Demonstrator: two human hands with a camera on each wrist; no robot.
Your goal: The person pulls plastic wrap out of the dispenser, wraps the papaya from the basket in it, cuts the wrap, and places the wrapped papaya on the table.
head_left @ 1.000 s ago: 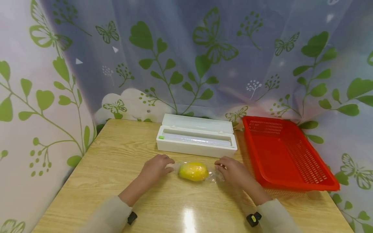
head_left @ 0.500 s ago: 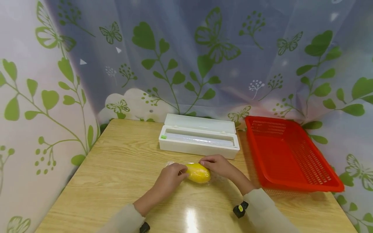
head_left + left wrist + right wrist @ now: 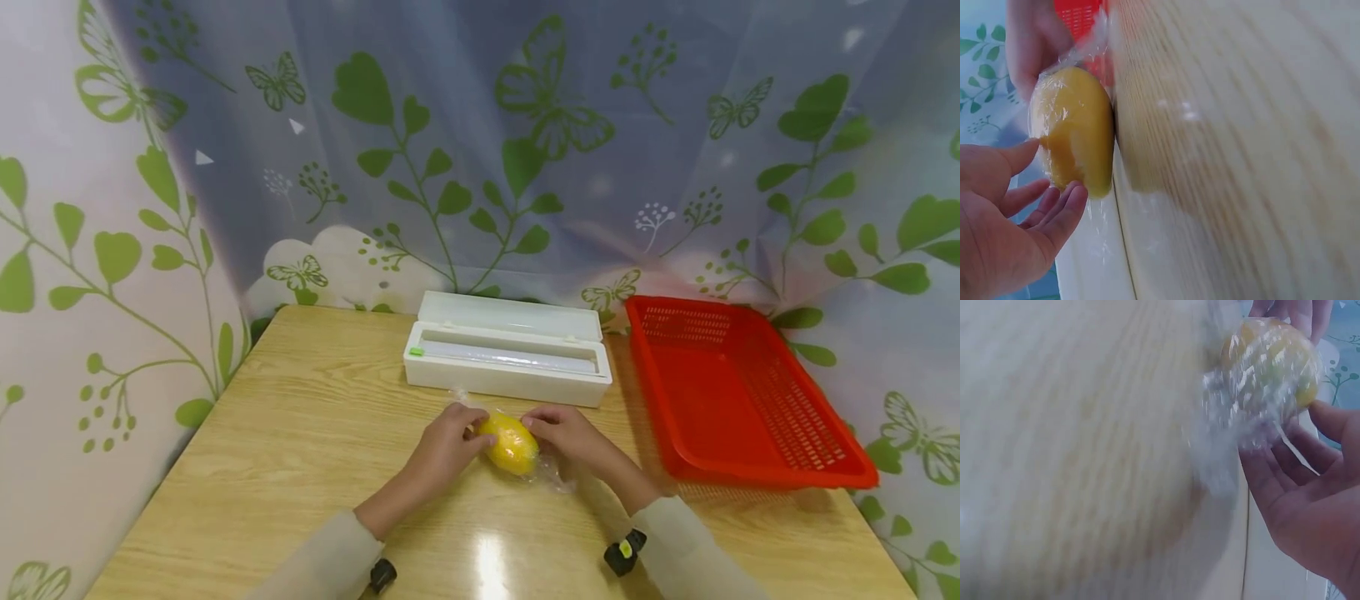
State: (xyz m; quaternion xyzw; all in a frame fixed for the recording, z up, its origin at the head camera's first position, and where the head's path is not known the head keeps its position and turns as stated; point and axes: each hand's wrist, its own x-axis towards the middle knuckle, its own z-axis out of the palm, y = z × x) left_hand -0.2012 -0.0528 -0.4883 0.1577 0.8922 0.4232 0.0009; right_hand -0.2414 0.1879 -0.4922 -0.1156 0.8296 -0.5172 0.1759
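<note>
Yellow oval fruit (image 3: 513, 450) in clear plastic film sits on or just above the pale wood-grain tabletop (image 3: 322, 417), left of the red perforated plastic basket (image 3: 705, 408) and before the open white rectangular box (image 3: 506, 385). The left hand's (image 3: 448, 440) grip pinches its left end, the right hand's (image 3: 566, 431) its right side; loose crinkled film (image 3: 555, 479) trails off.

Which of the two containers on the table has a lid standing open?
The white cling-film box, behind the wrapped yellow fruit: its hinged lid is raised along the back edge, while the red plastic basket shows no lid.
</note>
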